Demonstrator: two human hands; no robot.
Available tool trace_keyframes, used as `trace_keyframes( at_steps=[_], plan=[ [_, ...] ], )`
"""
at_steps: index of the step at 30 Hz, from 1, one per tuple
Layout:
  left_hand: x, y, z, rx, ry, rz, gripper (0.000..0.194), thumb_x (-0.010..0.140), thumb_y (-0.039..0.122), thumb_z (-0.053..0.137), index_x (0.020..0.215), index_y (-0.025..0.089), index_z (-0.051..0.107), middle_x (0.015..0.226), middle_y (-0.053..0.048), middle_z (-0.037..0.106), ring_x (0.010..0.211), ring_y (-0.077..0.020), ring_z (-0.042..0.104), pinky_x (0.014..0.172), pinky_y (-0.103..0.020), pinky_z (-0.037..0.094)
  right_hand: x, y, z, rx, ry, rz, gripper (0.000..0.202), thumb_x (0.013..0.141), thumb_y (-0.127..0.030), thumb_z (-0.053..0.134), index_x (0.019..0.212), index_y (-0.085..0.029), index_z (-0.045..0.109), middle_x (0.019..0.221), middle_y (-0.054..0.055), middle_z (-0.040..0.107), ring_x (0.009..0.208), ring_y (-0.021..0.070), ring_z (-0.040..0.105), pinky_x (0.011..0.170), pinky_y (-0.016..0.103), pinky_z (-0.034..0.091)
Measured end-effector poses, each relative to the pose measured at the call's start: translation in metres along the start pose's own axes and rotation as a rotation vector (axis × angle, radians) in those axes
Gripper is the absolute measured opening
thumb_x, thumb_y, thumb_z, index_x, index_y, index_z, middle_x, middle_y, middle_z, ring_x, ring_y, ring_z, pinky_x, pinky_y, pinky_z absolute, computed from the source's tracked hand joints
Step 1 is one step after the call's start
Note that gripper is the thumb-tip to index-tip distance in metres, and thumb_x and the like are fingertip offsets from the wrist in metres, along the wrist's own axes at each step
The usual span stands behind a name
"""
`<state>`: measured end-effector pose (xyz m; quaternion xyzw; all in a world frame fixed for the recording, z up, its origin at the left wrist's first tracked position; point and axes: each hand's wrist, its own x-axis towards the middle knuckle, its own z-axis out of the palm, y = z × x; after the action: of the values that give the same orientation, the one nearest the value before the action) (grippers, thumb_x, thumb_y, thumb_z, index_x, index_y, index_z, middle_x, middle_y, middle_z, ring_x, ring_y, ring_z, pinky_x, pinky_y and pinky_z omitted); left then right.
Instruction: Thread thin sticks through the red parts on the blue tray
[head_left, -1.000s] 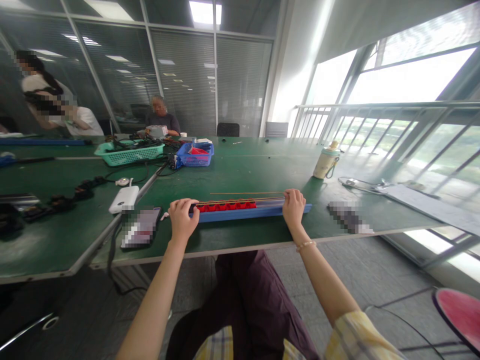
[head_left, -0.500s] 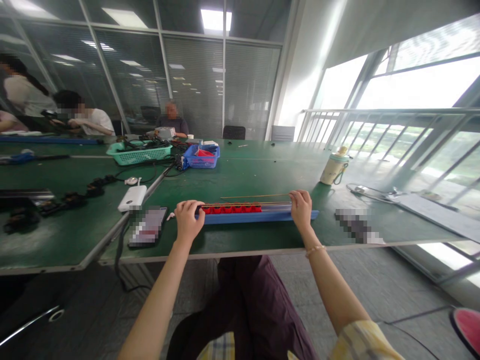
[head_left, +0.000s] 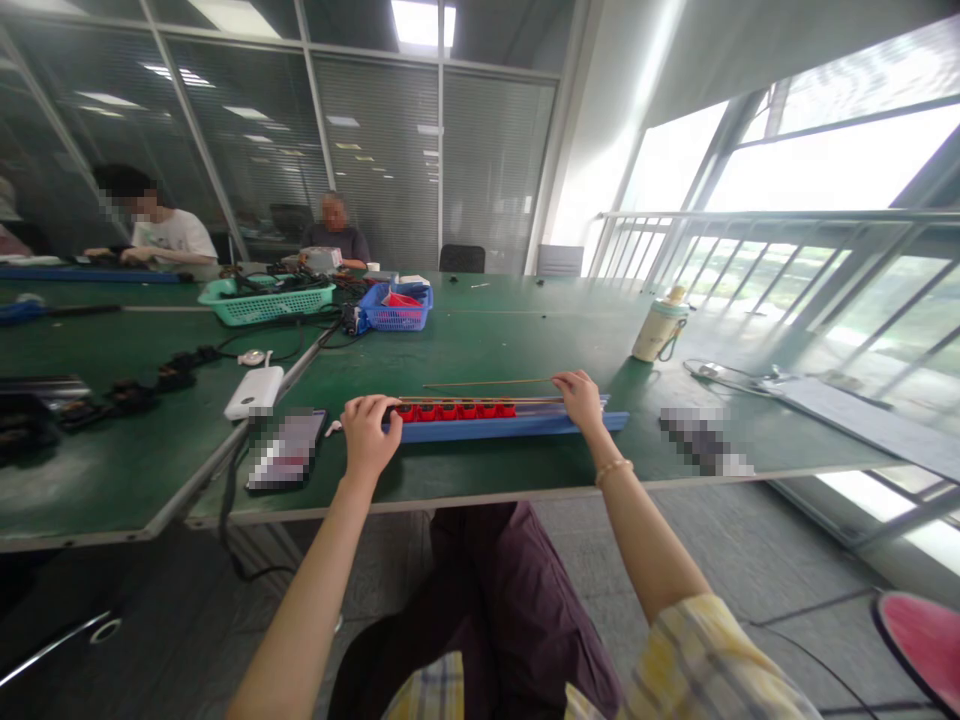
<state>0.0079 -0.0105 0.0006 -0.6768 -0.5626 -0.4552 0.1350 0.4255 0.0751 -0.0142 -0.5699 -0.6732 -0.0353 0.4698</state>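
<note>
- Blue rail (head_left: pixel 487 430) lies lengthwise near the edge of the green table (head_left: pixel 465 472), within reach of both hands.
- My left hand (head_left: pixel 366 435) clasps its left end, likely to steady it.
- Red blocks (head_left: pixel 467 410) line its left part.
- My right hand (head_left: pixel 581 400) pinches a thin strand (head_left: pixel 487 384), apparently keeping it apart; how many I hold is unclear.

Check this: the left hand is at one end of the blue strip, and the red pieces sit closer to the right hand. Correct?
Not quite: in the head view, the red pieces sit closer to the left hand, not the right hand. The rest holds.
</note>
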Motion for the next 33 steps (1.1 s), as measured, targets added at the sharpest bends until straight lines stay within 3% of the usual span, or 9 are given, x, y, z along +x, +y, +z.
trace_keyframes(
  at_steps=[4,10,14,17,22,27,33],
  plan=[
    [0.001,0.001,-0.001,-0.012,0.004,0.005,0.027,0.088,0.027,0.05,0.106,0.024,0.07,0.106,-0.007,0.069,0.109,-0.0291,0.051,0.096,-0.044,0.041,0.003,0.001,-0.002,0.125,-0.017,0.027,0.035,0.09,-0.043,0.051,0.092,-0.018,0.075,0.09,0.01,0.071,0.083,0.0225,0.061,0.084,0.037,0.048],
    [0.001,0.002,-0.002,-0.018,-0.01,0.005,0.03,0.089,0.027,0.049,0.11,0.025,0.07,0.106,-0.006,0.069,0.108,-0.029,0.05,0.095,-0.044,0.04,0.009,0.008,-0.007,0.327,-0.07,0.238,0.036,0.076,-0.049,0.062,0.086,-0.017,0.075,0.082,0.009,0.074,0.076,0.0223,0.063,0.076,0.036,0.049],
    [0.001,0.001,-0.001,-0.013,-0.001,0.012,0.027,0.088,0.028,0.05,0.104,0.027,0.073,0.105,-0.007,0.068,0.108,-0.029,0.049,0.095,-0.044,0.04,0.014,0.012,-0.007,0.479,-0.165,0.357,0.035,0.066,-0.043,0.067,0.087,-0.016,0.073,0.075,0.007,0.072,0.07,0.0189,0.061,0.065,0.031,0.047],
    [0.001,0.001,-0.001,-0.011,-0.002,0.009,0.027,0.088,0.028,0.051,0.102,0.027,0.074,0.104,-0.007,0.068,0.107,-0.0291,0.05,0.094,-0.044,0.04,0.017,0.012,-0.007,0.509,-0.163,0.4,0.029,0.063,-0.037,0.064,0.083,-0.017,0.071,0.07,0.004,0.07,0.065,0.0159,0.058,0.06,0.027,0.043],
    [0.001,0.001,-0.002,-0.018,0.0,0.007,0.028,0.089,0.028,0.05,0.102,0.027,0.074,0.104,-0.007,0.068,0.108,-0.0288,0.05,0.094,-0.044,0.04,0.021,0.009,-0.007,0.423,-0.244,0.406,0.026,0.064,-0.031,0.052,0.07,-0.018,0.073,0.073,0.004,0.071,0.065,0.0152,0.056,0.063,0.027,0.045],
    [0.0,0.0,-0.001,-0.022,-0.007,0.002,0.028,0.089,0.028,0.05,0.102,0.027,0.074,0.104,-0.007,0.068,0.108,-0.0289,0.049,0.095,-0.044,0.04,0.022,0.006,-0.006,0.383,-0.375,0.437,0.036,0.072,-0.033,0.046,0.072,-0.018,0.078,0.085,0.006,0.075,0.078,0.0194,0.061,0.077,0.031,0.05],
    [0.0,-0.001,0.0,-0.023,-0.001,0.0,0.028,0.089,0.028,0.05,0.102,0.027,0.074,0.104,-0.006,0.068,0.109,-0.029,0.049,0.096,-0.045,0.04,0.021,0.01,-0.003,0.291,-0.363,0.402,0.036,0.08,-0.031,0.044,0.072,-0.022,0.079,0.086,0.004,0.075,0.088,0.0213,0.065,0.086,0.033,0.051]
  ],
)
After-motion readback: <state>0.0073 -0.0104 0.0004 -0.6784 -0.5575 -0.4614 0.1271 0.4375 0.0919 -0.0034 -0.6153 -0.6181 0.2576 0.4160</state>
